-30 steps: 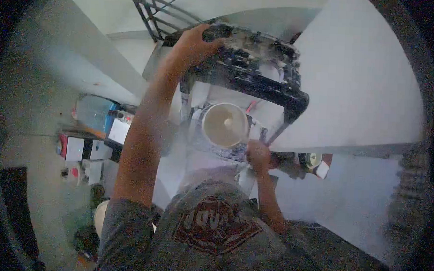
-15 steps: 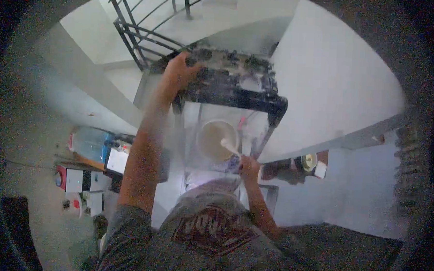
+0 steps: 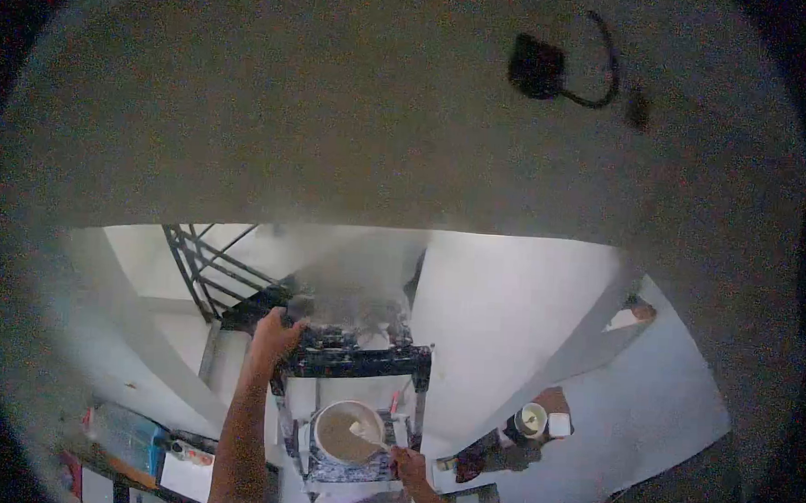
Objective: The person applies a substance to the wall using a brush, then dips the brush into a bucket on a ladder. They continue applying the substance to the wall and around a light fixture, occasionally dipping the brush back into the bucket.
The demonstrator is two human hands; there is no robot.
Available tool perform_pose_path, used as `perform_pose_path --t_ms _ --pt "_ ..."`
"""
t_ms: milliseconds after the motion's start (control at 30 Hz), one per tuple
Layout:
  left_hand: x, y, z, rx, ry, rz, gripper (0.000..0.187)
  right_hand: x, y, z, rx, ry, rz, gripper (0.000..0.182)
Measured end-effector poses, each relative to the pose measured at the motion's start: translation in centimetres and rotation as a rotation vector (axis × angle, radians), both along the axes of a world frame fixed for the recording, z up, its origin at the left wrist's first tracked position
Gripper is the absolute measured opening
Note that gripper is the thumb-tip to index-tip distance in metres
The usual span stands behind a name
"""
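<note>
My left hand (image 3: 276, 337) grips the upper left edge of a dark, paint-spattered ladder or stand (image 3: 353, 361). Lower down on it, a round white bucket (image 3: 331, 408) holds a pale greyish-brown substance. The fingers of my right hand (image 3: 407, 466) are closed round the handle of a white brush or spatula (image 3: 368, 436), whose pale head is over the substance inside the bucket. A small pink-red object (image 3: 395, 401) lies just beyond the bucket on the right.
Black metal railing (image 3: 213, 266) stands at the upper left. A white wall (image 3: 499, 319) rises right of the stand. At lower right is an open pale container (image 3: 531, 420); at lower left, a clear-blue plastic box (image 3: 130, 433). A dark fixture (image 3: 536, 67) hangs overhead.
The view has tilted up, bringing in the ceiling and shifting the stand, bucket and both hands lower in the frame. Both hands keep their holds.
</note>
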State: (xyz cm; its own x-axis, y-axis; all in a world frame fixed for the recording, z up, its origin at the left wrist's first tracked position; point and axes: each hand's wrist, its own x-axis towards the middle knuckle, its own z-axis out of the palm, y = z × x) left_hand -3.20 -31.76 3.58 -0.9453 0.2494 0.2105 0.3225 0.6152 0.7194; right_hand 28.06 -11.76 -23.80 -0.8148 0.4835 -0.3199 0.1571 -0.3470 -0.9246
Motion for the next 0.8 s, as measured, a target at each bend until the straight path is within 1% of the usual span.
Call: perform_pose_path --t_ms 33,67,100,133,167,200,267,300,367,400,433,467,500,567,633,700,733,767,800 --pt "-0.1 0.1 0.1 -0.002 0.005 -0.009 0.062 -0.4 0.4 -3.2 -0.001 0.073 -0.025 0.031" --pt "0.2 0.0 0.3 0.010 -0.019 -0.013 0.064 -0.7 0.8 -7.8 0.229 0.273 -0.056 0.032" --pt "0.3 -0.2 0.3 0.021 -0.046 -0.016 0.066 0.0 0.5 -5.8 0.225 0.272 -0.064 0.032" --pt "0.0 -0.3 -0.2 0.018 -0.044 -0.023 0.066 0.7 0.2 -1.4 0.172 0.101 -0.007 0.031" --pt "-0.6 -0.3 -0.7 -0.007 -0.008 -0.023 0.066 0.7 0.2 1.6 0.119 -0.064 0.051 0.030" --pt "-0.9 -0.2 -0.8 -0.034 0.026 -0.021 0.066 0.7 0.4 0.9 0.118 -0.058 0.046 0.030" --pt "-0.5 -0.1 -0.3 -0.050 0.034 -0.018 0.064 0.9 0.6 -0.7 0.669 0.301 0.043 0.026" --pt "-0.1 -0.1 0.1 -0.065 0.040 -0.010 0.061 1.1 0.6 -1.0 0.667 0.295 0.036 0.026" --pt "1.1 0.0 1.6 -0.071 0.028 -0.005 0.061 1.0 0.9 -1.3 0.196 0.051 0.023 0.026" --pt "1.5 0.1 2.1 -0.076 0.017 0.009 0.060 1.3 0.7 1.9 0.195 0.053 0.019 0.026" --pt "1.5 0.1 2.2 -0.078 0.020 0.006 0.060 2.0 0.1 8.0 0.057 0.049 -0.010 0.026" --pt "1.5 0.0 2.1 -0.089 0.049 0.008 0.059 2.6 -0.3 12.9 -0.083 0.042 -0.039 0.026" --pt "1.6 0.0 1.8 -0.101 0.075 0.009 0.059 2.9 -0.1 15.2 -0.089 0.038 -0.043 0.026" --pt "1.0 -0.1 1.0 -0.086 0.024 -0.001 0.058 3.3 0.9 18.9 -0.182 0.222 -0.126 0.027" --pt "0.6 0.0 0.4 -0.071 -0.025 -0.009 0.058 3.4 2.3 23.1 -0.185 0.467 -0.143 0.026" --pt "0.3 0.1 -0.2 -0.101 0.101 0.023 0.055 3.5 3.2 29.5 0.027 0.579 -0.248 0.027" --pt "-0.5 0.0 -0.9 -0.104 0.100 0.023 0.055 3.0 4.1 31.3 0.009 0.668 -0.338 0.028" --pt "-1.7 -0.2 -2.1 -0.047 0.070 -0.028 0.055 2.6 5.0 33.1 -0.008 0.754 -0.432 0.028" --pt "-1.8 -0.2 -2.4 0.008 0.038 -0.082 0.055 2.3 5.6 36.0 0.083 0.847 -0.473 0.028"
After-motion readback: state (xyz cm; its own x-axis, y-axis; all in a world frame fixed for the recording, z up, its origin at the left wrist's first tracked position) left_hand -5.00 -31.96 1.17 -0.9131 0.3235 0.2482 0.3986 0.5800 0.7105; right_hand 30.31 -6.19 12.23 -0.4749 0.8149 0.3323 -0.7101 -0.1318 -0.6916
